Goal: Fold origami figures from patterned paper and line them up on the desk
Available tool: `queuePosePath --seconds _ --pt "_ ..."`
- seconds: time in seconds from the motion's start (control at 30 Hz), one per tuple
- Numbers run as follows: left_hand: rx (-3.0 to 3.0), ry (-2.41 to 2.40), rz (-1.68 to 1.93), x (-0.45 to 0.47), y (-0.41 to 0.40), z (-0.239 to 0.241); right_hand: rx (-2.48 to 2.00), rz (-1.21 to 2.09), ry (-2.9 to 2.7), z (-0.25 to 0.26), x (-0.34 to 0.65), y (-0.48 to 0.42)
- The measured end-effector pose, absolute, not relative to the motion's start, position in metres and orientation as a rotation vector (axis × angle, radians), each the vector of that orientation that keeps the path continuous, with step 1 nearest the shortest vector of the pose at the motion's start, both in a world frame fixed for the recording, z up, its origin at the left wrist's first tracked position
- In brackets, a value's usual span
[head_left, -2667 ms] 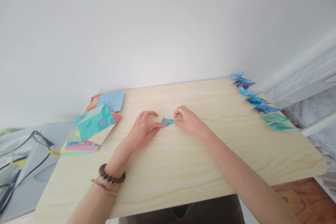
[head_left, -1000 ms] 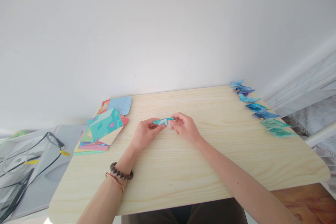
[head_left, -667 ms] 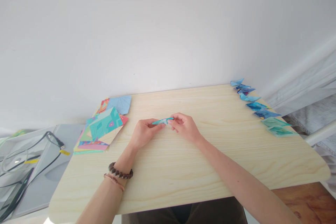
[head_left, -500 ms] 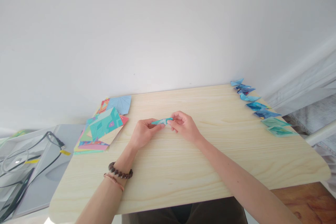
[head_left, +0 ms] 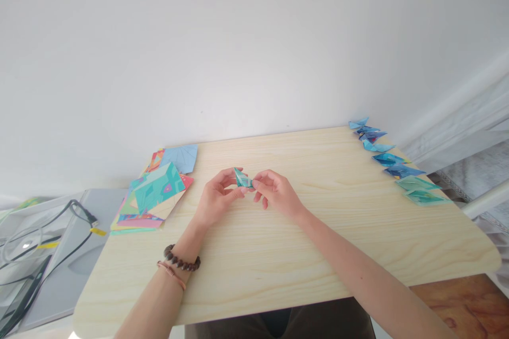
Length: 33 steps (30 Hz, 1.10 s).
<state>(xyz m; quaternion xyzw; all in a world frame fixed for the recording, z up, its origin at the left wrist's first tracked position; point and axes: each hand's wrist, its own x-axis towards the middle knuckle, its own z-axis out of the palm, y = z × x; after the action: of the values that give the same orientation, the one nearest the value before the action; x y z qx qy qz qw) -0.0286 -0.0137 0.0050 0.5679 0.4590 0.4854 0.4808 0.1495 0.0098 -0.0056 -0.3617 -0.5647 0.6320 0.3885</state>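
A small folded origami paper, teal with pale patches, is held between both hands above the middle of the table. Its left end rises to a point. My left hand has its thumb at the paper's lower edge and its fingers curled behind, closed on it. With thumb and forefinger, my right hand pinches the right tip; its other fingers are curled below. Part of the paper is hidden by the fingers.
A loose pile of coloured paper sheets lies on the left of the wooden table. Along the right edge runs a row of several folded blue and green paper pieces. Cables lie over a grey surface further left. A white wall stands behind.
The folded paper has turned from lying nearly flat and level to having its left end pointing up. My left fingers have opened a little around it; the right hand has shifted slightly left.
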Motion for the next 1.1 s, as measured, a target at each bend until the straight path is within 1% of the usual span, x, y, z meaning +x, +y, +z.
queuePosePath --seconds 0.13,0.33,0.5,0.83,0.97,1.1 --pt "1.415 1.129 1.160 -0.028 -0.014 0.005 -0.960 1.531 -1.509 -0.001 0.150 0.008" --pt "1.438 1.096 1.054 -0.031 -0.014 0.002 -0.919 1.597 -1.518 0.001 0.152 0.008" --pt "1.402 1.009 1.054 -0.032 -0.014 0.002 -0.855 1.632 -1.531 0.002 0.152 0.009" --pt "1.286 0.838 1.131 -0.028 -0.013 0.001 -0.918 1.765 -1.424 0.004 0.155 0.012" --pt "1.244 0.773 1.077 -0.027 -0.015 0.005 -0.857 1.789 -1.419 0.003 0.158 0.015" --pt "1.151 0.808 1.036 -0.026 -0.018 0.010 -0.814 1.783 -1.420 0.001 0.159 0.016"
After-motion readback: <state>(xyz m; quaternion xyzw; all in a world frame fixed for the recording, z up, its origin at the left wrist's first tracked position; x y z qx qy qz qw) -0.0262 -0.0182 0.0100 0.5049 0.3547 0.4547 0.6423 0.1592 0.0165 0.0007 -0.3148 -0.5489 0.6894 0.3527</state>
